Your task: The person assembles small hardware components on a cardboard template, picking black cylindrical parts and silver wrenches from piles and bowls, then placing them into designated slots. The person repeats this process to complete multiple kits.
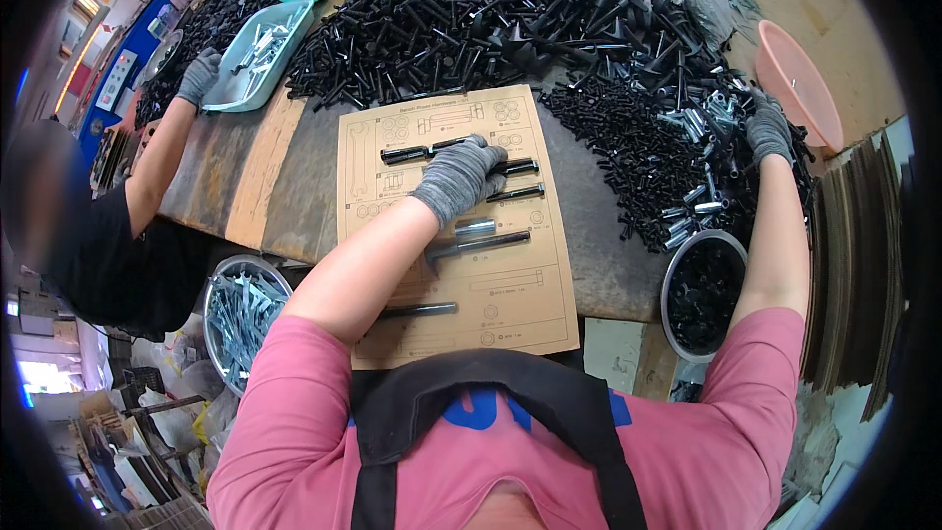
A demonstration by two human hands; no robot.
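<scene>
My left hand (459,182), in a grey knit glove, bends its fingers round a black bolt (519,168) low over a brown cardboard sheet (530,319) printed with hardware outlines. On the sheet around it lie another black bolt (404,154), a thinner black bolt (518,193), a silver sleeve (475,227), a black T-shaped part (481,243) and a dark rod (422,310). My right hand (768,130), gloved alike, reaches into the right edge of a heap of silver sleeves (692,123) and small black screws (613,152); its fingertips are hard to make out.
Long black bolts (412,34) are heaped at the back. A pink basin (797,79) stands beyond my right hand, a bowl of black parts (704,294) nearer. At left, a co-worker's gloved hand (200,77) touches a pale green tray (231,93); silver pieces fill a bowl (212,319).
</scene>
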